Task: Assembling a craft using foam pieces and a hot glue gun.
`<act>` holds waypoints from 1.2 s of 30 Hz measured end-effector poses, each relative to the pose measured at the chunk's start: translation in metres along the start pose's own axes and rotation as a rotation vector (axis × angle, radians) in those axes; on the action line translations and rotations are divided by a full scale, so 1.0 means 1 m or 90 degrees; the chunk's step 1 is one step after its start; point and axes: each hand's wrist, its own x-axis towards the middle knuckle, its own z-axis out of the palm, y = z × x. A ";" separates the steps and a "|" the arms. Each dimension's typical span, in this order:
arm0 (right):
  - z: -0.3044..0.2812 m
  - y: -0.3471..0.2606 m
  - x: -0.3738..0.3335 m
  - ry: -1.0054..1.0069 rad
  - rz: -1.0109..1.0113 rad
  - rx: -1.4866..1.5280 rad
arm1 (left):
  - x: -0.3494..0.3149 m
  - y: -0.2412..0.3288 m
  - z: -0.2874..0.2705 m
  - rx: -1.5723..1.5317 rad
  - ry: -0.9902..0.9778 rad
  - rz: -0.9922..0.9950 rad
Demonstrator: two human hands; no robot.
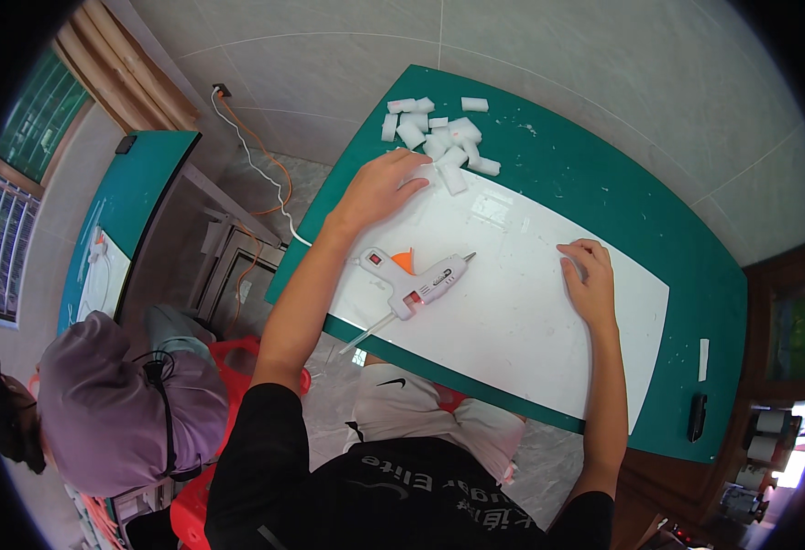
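My left hand (382, 190) reaches to the far left of the white board (503, 339), thumb apart from the fingers. Its fingertips are beside a loose pile of white foam blocks (412, 135), and I make out nothing held in it. Over the right part of the board is my right hand (591, 282). Its fingers are loosely bent, with a pale gap between thumb and forefinger and no clear object there. Between my forearms a white hot glue gun (395, 282) with an orange trigger lies on its side, nozzle toward the upper right. A glue stick (366, 334) juts from its rear.
The board lies on a green table (595, 188). At its right side are a black object (697, 418) and a white strip (703, 359). A white cord (265, 171) runs from a wall socket. On the left, another person (132, 403) sits by a second green table (150, 165).
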 end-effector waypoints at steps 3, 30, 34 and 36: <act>0.000 0.001 0.000 0.002 0.002 0.000 | 0.000 0.002 0.000 0.004 -0.008 -0.004; 0.000 0.000 0.003 0.000 0.030 -0.001 | -0.058 -0.005 -0.063 -0.237 -0.405 -0.081; 0.000 0.000 0.002 0.001 0.027 0.005 | -0.059 -0.005 -0.060 -0.242 -0.422 -0.101; 0.001 0.001 0.002 -0.002 0.025 0.012 | -0.060 -0.004 -0.059 -0.256 -0.429 -0.112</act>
